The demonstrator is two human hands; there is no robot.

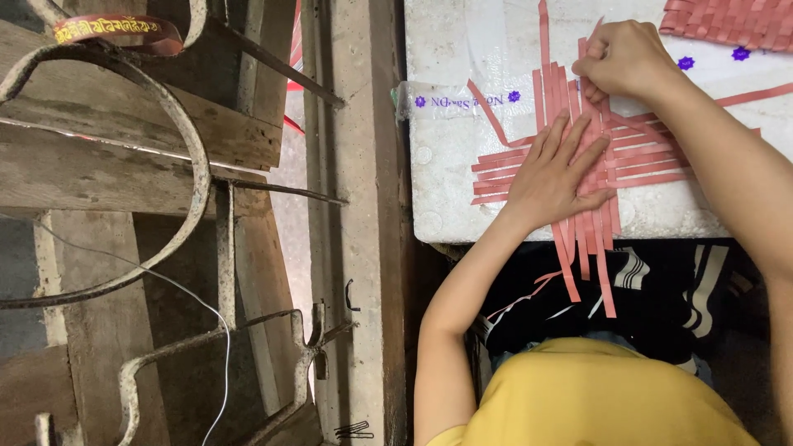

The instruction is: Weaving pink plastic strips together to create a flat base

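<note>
My left hand (555,169) lies flat, fingers spread, pinning a half-woven mat of pink strips (636,157) near the front edge of the white foam board (446,190), while my right hand (624,58) pinches one upright strip (583,83) between closed fingertips at the weave's far side. That strip's long axis runs from the front edge toward the far one, its loose ends overhanging the front. If the flat hand lifts, I judge the crossings could slide apart.
</note>
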